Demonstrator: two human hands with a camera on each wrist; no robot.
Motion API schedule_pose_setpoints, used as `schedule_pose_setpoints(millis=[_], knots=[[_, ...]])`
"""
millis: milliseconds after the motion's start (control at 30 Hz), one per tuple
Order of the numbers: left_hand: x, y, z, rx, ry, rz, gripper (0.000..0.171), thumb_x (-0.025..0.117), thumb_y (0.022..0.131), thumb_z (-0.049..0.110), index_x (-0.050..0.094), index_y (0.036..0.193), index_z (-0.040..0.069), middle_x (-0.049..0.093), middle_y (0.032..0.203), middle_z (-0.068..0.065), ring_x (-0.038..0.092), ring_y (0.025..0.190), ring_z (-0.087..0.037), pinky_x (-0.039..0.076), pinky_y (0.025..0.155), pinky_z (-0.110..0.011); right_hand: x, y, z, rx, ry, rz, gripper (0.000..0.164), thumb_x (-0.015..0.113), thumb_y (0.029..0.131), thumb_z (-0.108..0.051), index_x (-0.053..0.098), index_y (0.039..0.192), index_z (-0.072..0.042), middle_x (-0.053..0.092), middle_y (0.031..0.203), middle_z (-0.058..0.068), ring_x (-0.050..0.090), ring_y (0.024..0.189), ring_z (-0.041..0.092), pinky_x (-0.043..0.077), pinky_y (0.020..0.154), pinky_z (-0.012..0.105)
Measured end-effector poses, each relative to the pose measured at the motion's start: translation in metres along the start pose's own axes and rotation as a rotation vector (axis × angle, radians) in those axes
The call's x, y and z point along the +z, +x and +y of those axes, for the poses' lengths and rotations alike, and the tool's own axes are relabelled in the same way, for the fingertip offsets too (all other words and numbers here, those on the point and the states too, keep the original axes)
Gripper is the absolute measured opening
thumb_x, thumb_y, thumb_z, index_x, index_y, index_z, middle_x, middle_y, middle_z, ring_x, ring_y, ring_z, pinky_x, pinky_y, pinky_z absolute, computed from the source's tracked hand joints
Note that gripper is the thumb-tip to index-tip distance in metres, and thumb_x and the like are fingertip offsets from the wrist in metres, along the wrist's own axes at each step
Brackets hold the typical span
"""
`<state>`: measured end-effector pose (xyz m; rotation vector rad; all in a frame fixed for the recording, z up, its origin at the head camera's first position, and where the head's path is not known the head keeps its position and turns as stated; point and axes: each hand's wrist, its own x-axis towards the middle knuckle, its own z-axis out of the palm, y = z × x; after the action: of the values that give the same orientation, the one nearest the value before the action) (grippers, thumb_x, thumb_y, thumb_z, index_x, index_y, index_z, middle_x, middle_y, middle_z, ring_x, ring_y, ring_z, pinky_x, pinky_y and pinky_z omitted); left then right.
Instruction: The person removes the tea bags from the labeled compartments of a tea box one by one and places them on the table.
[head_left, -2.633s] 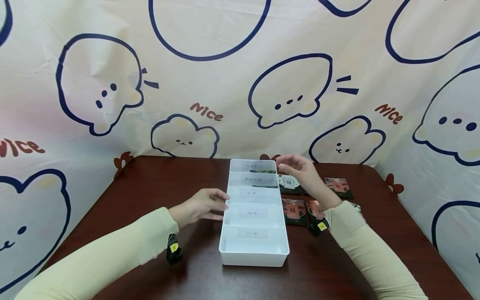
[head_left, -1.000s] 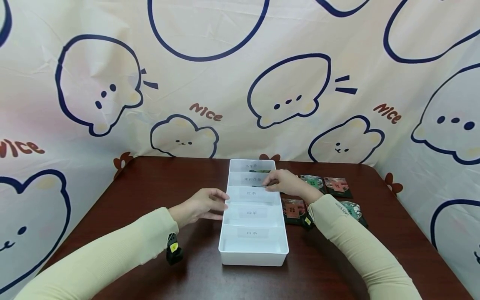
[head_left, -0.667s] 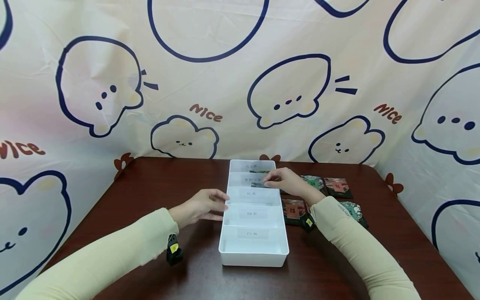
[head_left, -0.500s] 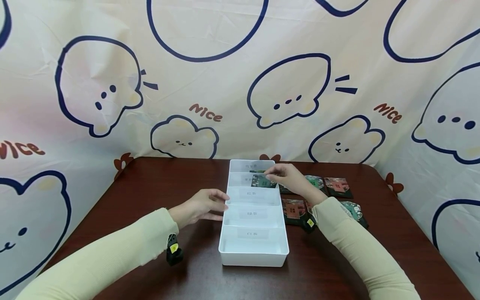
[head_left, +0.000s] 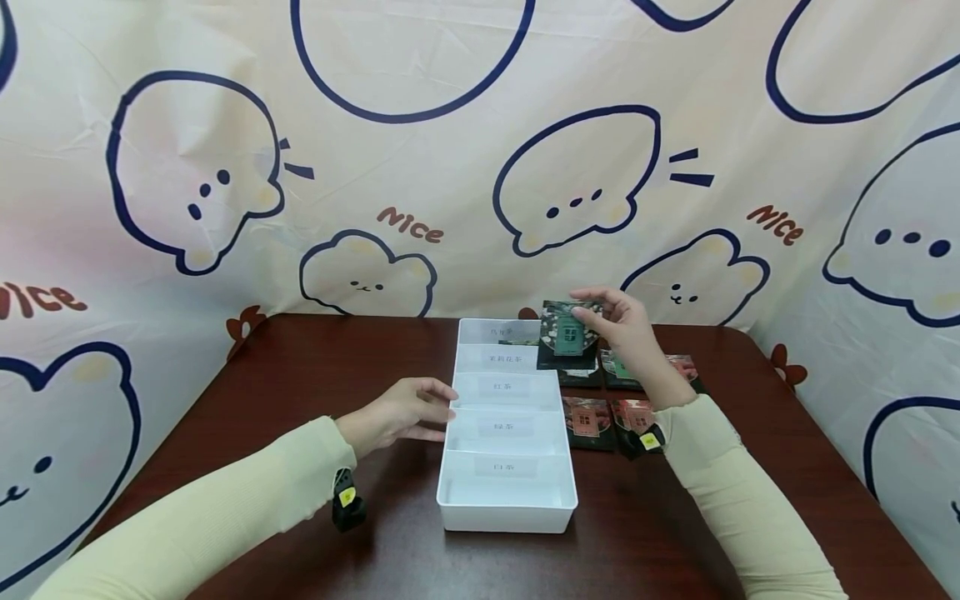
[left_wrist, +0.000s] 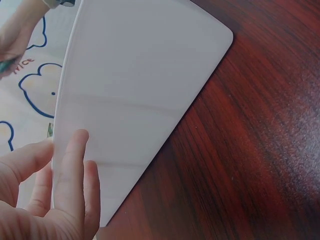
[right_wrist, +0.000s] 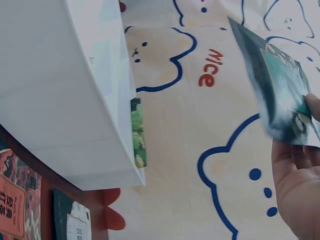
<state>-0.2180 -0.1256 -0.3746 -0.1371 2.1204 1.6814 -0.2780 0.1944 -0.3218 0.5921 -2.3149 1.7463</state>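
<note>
My right hand (head_left: 628,337) pinches a dark green tea sachet (head_left: 567,337) by its upper right side, above the far right edge of a long white divided box (head_left: 510,521). In the right wrist view the sachet (right_wrist: 282,82) is slightly blurred, with my fingers behind it. My left hand (head_left: 405,408) stays at the box's left side; in the left wrist view its nearly straight fingers (left_wrist: 75,165) lie against the outer wall. A green sachet (head_left: 517,342) shows in the farthest compartment. Paper labels with printed characters mark the compartments.
Right of the box, several sachets lie on the dark wood table (head_left: 360,533), among them a red one (head_left: 587,419), another red one (head_left: 633,412) and a green one (head_left: 618,371), some partly hidden by my right arm. A cartoon-print cloth (head_left: 465,183) hangs behind.
My right hand reached into the second compartment from the back, drew the green sachet out, then lifted it up and to the right. The left hand and box have stayed put.
</note>
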Motion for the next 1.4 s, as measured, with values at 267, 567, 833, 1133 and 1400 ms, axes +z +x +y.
schedule_pose_setpoints(millis=[267, 567, 833, 1133, 1400], knots=[[-0.001, 0.001, -0.001, 0.002, -0.006, -0.006, 0.033, 0.069, 0.086, -0.001, 0.061, 0.117, 0.002, 0.061, 0.108, -0.017, 0.067, 0.086, -0.023, 0.061, 0.076, -0.041, -0.017, -0.022, -0.004, -0.024, -0.032, 0.025, 0.031, 0.068, 0.091, -0.025, 0.066, 0.117, -0.009, 0.064, 0.115, -0.005, 0.039, 0.067, 0.015, 0.040, 0.055, 0.022], [-0.002, -0.001, 0.000, 0.010, -0.002, -0.015, 0.034, 0.068, 0.086, -0.001, 0.059, 0.119, 0.000, 0.060, 0.109, -0.017, 0.067, 0.087, -0.023, 0.060, 0.080, -0.044, -0.028, -0.049, 0.008, 0.065, -0.145, -0.003, 0.031, 0.067, 0.092, -0.025, 0.066, 0.116, -0.006, 0.062, 0.092, -0.010, 0.042, 0.062, 0.014, 0.042, 0.051, 0.027], [-0.002, -0.001, 0.000, 0.018, 0.001, -0.033, 0.036, 0.068, 0.087, -0.001, 0.057, 0.121, -0.001, 0.059, 0.109, -0.017, 0.067, 0.089, -0.024, 0.059, 0.081, -0.045, -0.040, -0.070, 0.036, 0.172, -0.150, -0.064, 0.035, 0.067, 0.092, -0.032, 0.065, 0.117, -0.008, 0.064, 0.104, -0.009, 0.052, 0.073, 0.014, 0.053, 0.059, 0.024], [-0.003, 0.001, -0.001, 0.018, -0.004, -0.035, 0.035, 0.067, 0.087, -0.001, 0.058, 0.121, 0.000, 0.059, 0.109, -0.018, 0.068, 0.088, -0.025, 0.060, 0.081, -0.045, -0.037, -0.090, 0.057, 0.245, -0.166, -0.148, 0.034, 0.069, 0.091, -0.030, 0.065, 0.114, -0.005, 0.062, 0.103, 0.002, 0.048, 0.063, 0.017, 0.050, 0.051, 0.034], [-0.002, -0.001, 0.000, 0.024, 0.004, -0.021, 0.036, 0.067, 0.087, -0.001, 0.057, 0.121, -0.001, 0.060, 0.108, -0.017, 0.067, 0.087, -0.023, 0.060, 0.080, -0.046, -0.027, -0.106, 0.070, 0.324, -0.163, -0.322, 0.032, 0.071, 0.088, -0.030, 0.066, 0.110, -0.008, 0.063, 0.109, 0.010, 0.058, 0.078, 0.015, 0.053, 0.062, 0.030]])
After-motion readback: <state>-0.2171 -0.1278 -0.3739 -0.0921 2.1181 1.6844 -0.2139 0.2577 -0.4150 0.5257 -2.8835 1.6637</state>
